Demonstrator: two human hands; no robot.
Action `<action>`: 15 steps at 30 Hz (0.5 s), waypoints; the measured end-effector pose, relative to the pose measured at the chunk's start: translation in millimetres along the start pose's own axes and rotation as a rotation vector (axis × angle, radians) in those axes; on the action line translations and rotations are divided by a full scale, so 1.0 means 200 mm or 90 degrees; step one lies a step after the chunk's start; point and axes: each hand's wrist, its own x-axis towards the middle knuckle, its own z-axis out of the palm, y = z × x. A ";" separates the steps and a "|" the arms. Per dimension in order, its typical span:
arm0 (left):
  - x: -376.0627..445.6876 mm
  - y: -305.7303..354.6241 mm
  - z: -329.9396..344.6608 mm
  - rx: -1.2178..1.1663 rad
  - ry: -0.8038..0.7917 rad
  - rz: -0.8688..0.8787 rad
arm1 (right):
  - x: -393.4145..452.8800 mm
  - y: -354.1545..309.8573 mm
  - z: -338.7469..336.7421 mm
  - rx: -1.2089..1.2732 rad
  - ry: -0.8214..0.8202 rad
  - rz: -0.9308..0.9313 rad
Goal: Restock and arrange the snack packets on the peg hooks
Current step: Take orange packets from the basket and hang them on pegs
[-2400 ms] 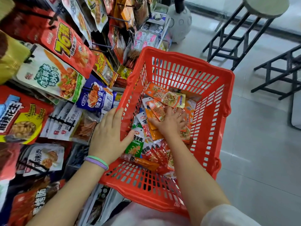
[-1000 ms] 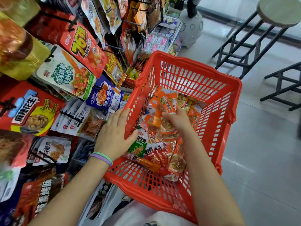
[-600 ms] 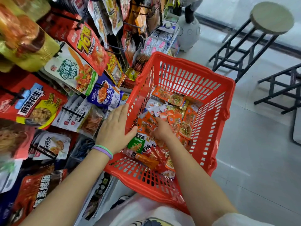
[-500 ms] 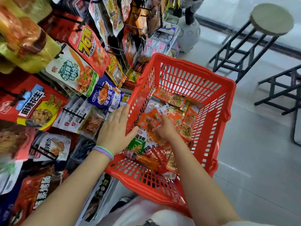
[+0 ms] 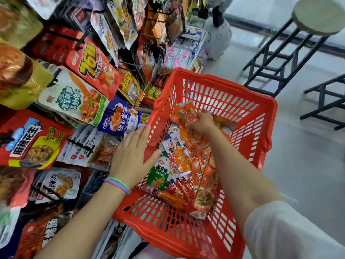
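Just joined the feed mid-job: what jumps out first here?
A red basket fills the centre, heaped with small snack packets. The right hand pinches an orange packet inside it while the left hand rests on its near-left rim. Hanging packets crowd the pegs at left.

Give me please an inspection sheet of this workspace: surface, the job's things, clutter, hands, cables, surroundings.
Surface: grey tiled floor; no table seen.
Job's things: red basket holding mixed snack packets; peg rack hung with packets on the left.
Clutter: nothing seen beyond the stock.
Hands: left hand rests flat on the basket's left rim, thumb inside; right hand grips an orange packet inside the basket.
Cables: nothing seen.
Surroundings: round stool with black frame, white round object on the floor.
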 end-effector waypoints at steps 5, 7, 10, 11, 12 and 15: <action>0.00 0.00 0.00 -0.010 0.003 0.006 | -0.01 0.03 0.00 0.022 -0.018 0.006; 0.01 -0.01 0.00 -0.010 0.002 0.007 | -0.02 0.02 -0.03 -0.038 -0.010 0.004; 0.02 -0.01 0.01 -0.013 0.001 0.001 | -0.04 0.00 0.00 -0.125 0.042 -0.016; 0.02 -0.01 0.02 -0.015 0.000 -0.002 | -0.05 0.00 0.02 -0.103 0.052 -0.024; 0.01 0.00 0.02 -0.018 -0.002 -0.005 | -0.06 0.00 0.03 -0.070 0.058 -0.028; 0.01 0.00 0.02 -0.022 0.001 -0.010 | -0.09 0.01 0.06 -0.084 0.093 -0.074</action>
